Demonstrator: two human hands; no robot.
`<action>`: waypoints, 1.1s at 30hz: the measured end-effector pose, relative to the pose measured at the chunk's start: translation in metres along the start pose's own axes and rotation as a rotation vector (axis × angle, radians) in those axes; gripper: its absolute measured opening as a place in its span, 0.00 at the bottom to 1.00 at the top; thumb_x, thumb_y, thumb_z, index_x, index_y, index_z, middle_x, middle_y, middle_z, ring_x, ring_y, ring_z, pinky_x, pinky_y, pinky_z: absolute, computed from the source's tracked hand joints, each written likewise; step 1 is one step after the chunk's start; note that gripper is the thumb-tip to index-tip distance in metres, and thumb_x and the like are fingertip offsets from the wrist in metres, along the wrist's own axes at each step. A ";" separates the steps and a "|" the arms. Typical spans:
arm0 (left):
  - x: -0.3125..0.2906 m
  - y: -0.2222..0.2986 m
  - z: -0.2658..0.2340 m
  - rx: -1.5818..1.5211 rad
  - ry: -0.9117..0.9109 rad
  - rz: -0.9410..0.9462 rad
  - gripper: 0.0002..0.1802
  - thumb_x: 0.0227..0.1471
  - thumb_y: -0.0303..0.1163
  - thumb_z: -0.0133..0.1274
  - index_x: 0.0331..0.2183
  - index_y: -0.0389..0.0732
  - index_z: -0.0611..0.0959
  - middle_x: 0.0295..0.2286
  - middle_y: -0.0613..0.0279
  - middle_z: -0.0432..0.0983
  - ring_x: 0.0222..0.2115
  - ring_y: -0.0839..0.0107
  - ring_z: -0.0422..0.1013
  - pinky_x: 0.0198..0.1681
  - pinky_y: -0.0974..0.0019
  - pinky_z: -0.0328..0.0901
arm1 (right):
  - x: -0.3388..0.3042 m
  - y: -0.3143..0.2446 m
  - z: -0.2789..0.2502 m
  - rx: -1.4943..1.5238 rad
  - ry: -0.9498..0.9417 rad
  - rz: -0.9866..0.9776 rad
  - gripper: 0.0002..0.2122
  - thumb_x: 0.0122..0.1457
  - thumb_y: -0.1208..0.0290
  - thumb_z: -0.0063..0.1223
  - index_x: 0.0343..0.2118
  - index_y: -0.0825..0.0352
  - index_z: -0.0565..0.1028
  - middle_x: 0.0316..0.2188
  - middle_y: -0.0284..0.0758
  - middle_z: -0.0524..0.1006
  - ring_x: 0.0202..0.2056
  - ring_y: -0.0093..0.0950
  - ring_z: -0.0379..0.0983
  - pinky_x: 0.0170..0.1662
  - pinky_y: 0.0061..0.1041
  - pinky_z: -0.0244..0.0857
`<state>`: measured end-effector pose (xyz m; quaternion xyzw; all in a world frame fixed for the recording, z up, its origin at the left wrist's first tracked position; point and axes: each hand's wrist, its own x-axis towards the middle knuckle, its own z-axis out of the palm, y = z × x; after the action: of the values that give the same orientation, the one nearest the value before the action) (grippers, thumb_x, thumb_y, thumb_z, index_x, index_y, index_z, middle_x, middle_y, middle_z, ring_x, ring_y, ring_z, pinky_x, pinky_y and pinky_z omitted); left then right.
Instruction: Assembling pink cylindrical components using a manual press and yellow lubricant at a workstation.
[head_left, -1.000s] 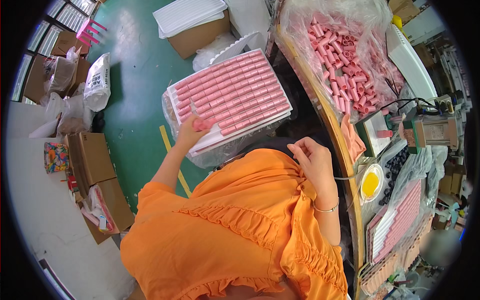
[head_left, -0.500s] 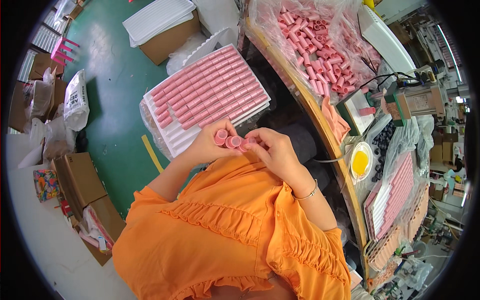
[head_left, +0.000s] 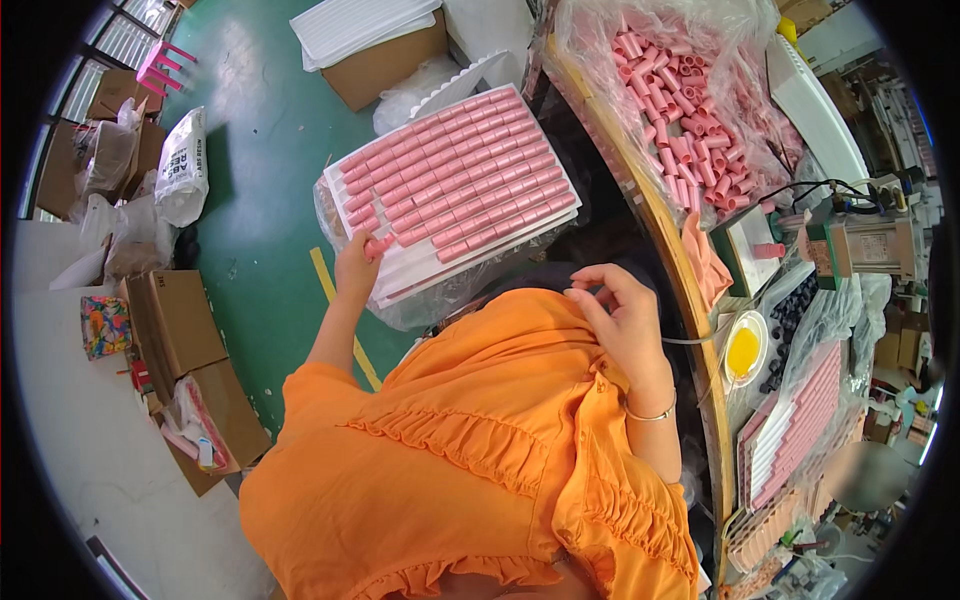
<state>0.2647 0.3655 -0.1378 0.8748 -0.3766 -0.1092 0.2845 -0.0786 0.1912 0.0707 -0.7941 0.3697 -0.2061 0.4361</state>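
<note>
1. Roughly at 12 o'clock, a white tray carries rows of pink tubes; green floor spreads toward 10.
2. Left hand, at 10: grip clamped on a pink tube at the tray's 8 o'clock side.
3. Right hand, at 3: thumb, fingers slightly apart, near the table edge.

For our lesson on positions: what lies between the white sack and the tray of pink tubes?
In the head view, green floor, then clear plastic edging the tray.
</note>
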 end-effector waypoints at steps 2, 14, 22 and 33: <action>0.003 -0.010 0.008 0.051 0.044 0.013 0.16 0.43 0.24 0.63 0.36 0.41 0.78 0.31 0.54 0.78 0.35 0.52 0.74 0.37 0.57 0.69 | -0.002 0.001 -0.004 0.015 0.020 0.009 0.08 0.52 0.78 0.62 0.35 0.70 0.77 0.28 0.34 0.77 0.22 0.23 0.70 0.27 0.20 0.66; -0.038 -0.031 0.037 -0.021 0.001 0.206 0.41 0.44 0.27 0.65 0.60 0.42 0.66 0.62 0.44 0.54 0.62 0.47 0.52 0.62 0.54 0.55 | -0.015 0.011 -0.015 0.047 0.039 0.091 0.06 0.52 0.78 0.62 0.33 0.70 0.77 0.28 0.33 0.78 0.21 0.21 0.68 0.25 0.19 0.62; -0.030 -0.071 0.081 0.100 0.363 0.088 0.30 0.64 0.37 0.41 0.60 0.29 0.60 0.63 0.39 0.50 0.64 0.43 0.45 0.67 0.51 0.39 | -0.058 0.043 -0.065 0.185 0.451 0.166 0.02 0.57 0.80 0.58 0.31 0.72 0.77 0.25 0.29 0.77 0.23 0.14 0.68 0.27 0.14 0.62; 0.082 0.292 0.074 -0.450 -0.225 0.737 0.14 0.56 0.27 0.54 0.44 0.34 0.78 0.49 0.47 0.72 0.51 0.53 0.67 0.56 0.58 0.60 | -0.203 0.162 -0.188 0.019 1.384 0.439 0.07 0.60 0.69 0.58 0.32 0.68 0.78 0.25 0.27 0.77 0.25 0.13 0.69 0.26 0.14 0.64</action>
<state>0.1168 0.1138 -0.0269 0.5809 -0.6589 -0.1743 0.4449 -0.3969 0.1894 0.0334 -0.3855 0.7101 -0.5723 0.1404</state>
